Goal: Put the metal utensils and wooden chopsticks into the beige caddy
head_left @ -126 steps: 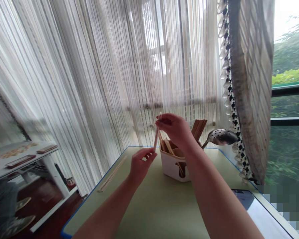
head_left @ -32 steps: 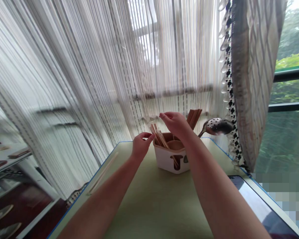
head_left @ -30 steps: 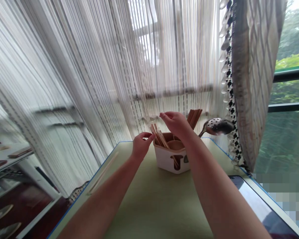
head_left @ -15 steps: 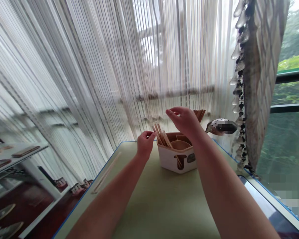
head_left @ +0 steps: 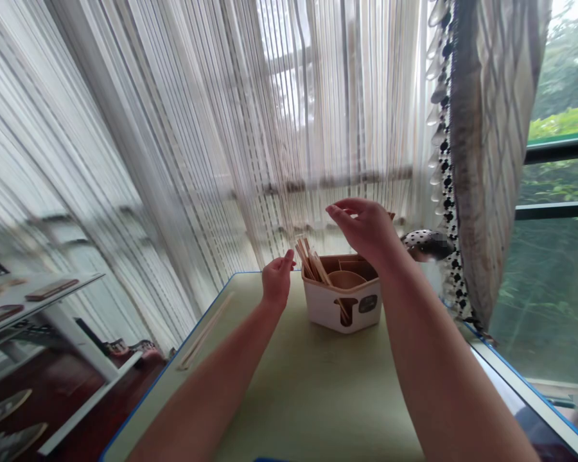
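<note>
A white organizer box (head_left: pixel 324 313) with a brown inner lining stands on the table. Disposable chopsticks (head_left: pixel 313 264), several of them, lean out of its left compartment. My left hand (head_left: pixel 276 280) is just left of the box, fingers curled in and thumb up; whatever they may hold is hidden. Above the box's back right, my right hand (head_left: pixel 363 230) bends down at the wrist, thumb and fingertips pinched together. Nothing recognizable shows between them. Behind my right forearm, a perforated skimmer (head_left: pixel 421 242) sticks out at the right.
Thin chopsticks (head_left: pixel 206 332) in a clear wrapper lie along the left of the pale green table (head_left: pixel 308 391). A striped sheer curtain (head_left: pixel 212 128) hangs behind. At the right edge sits a dark glossy panel (head_left: pixel 534 417). Another table (head_left: pixel 77 289) stands at left.
My left hand has drawn slightly left from the chopsticks, its thumb now raised. My right hand has risen a little and shifted right. The view has shifted slightly.
</note>
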{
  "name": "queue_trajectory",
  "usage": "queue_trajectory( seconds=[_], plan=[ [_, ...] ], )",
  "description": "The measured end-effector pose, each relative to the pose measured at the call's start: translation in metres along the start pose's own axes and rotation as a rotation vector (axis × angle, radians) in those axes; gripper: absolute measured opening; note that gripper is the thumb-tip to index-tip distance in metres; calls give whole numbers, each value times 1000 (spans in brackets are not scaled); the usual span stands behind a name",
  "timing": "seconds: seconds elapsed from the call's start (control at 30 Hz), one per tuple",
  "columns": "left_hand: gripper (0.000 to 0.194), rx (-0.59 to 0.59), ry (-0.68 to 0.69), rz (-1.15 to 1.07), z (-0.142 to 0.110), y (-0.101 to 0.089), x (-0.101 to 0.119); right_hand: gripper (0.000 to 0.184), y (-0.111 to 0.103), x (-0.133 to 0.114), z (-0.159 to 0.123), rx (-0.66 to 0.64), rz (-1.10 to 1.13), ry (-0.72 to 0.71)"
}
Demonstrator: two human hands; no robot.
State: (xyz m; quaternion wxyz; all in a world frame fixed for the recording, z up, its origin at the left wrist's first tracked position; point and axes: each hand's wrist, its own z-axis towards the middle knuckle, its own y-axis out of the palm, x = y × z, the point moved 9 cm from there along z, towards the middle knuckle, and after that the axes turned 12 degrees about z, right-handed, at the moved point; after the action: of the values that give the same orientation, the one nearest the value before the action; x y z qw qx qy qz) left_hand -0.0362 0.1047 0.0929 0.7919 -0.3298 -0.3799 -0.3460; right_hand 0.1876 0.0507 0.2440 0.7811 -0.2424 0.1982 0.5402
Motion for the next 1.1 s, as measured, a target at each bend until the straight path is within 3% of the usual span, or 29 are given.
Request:
queue_trajectory(
  seconds=[0.1, 0.23, 0.3, 0.37, 0.5, 0.6, 0.77, 0.87, 0.97, 1.1],
  plan=[
    [53, 48, -89, 16, 1, -16, -16, 27, 16, -11, -6, -60, 87, -22],
    [64, -18, -250, 89, 5, -41, -48, 30, 42, -33, -21, -91, 276, -63],
    [63, -39, -265, 212, 7, -62, -63, 30, 56, -40, -30, -85, 375, -55],
    [59, -1, -198, 380, 8, -89, -71, 29, 72, -42, -39, -93, 469, -23],
    [51, 95, 122, 761, 6, -129, -65, 26, 118, -38, -64, -186, 621, 41],
    [50, 86, 170, 960, 9, -143, -74, 26, 162, -23, -96, -321, 618, 79],
    [41, 3, -161, 1008, 23, -172, -122, 27, 225, 42, -157, -521, 451, 250],
    [33, -169, -233, 1050, 25, -173, -143, 28, 236, 76, -172, -494, 429, 325],
    [27, -354, -257, 1123, 20, -166, -152, 30, 236, 89, -171, -450, 425, 345],
    [20, -396, -260, 1178, 14, -160, -147, 30, 238, 95, -170, -466, 393, 354]
  ],
)
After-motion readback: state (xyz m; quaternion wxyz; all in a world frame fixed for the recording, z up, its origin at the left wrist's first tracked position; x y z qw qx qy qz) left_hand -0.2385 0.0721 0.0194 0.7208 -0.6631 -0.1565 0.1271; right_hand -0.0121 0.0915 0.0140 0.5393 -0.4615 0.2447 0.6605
